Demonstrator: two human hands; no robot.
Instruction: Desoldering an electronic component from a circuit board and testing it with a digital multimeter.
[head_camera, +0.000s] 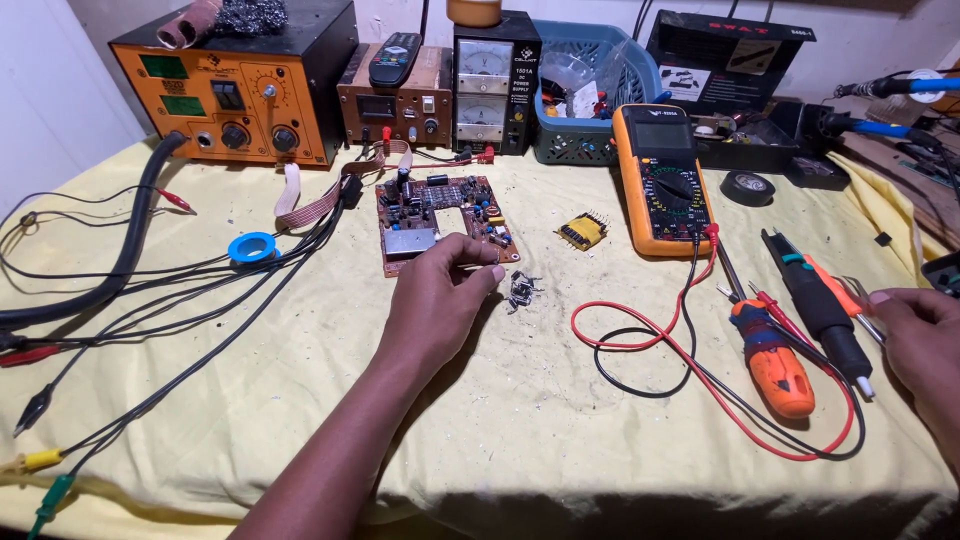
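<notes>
Yellow cloth covered the table (520, 420). Near the middle of the frame our left hand (440, 300) sat at the bottom edge of the brown circuit board (443, 222). Its fingers (478, 275) were curled almost closed, and we could not tell if they pinched something tiny. Just to the right of them lay a small pile of little metal parts (520, 290). One bump could have knocked those parts away. At the right edge, our right hand (925, 335) touched the thin tools beside the black pen-shaped tool (822, 310); we could not tell if it gripped one. The red and black wires (700, 380) looped close by and could have snagged.
</notes>
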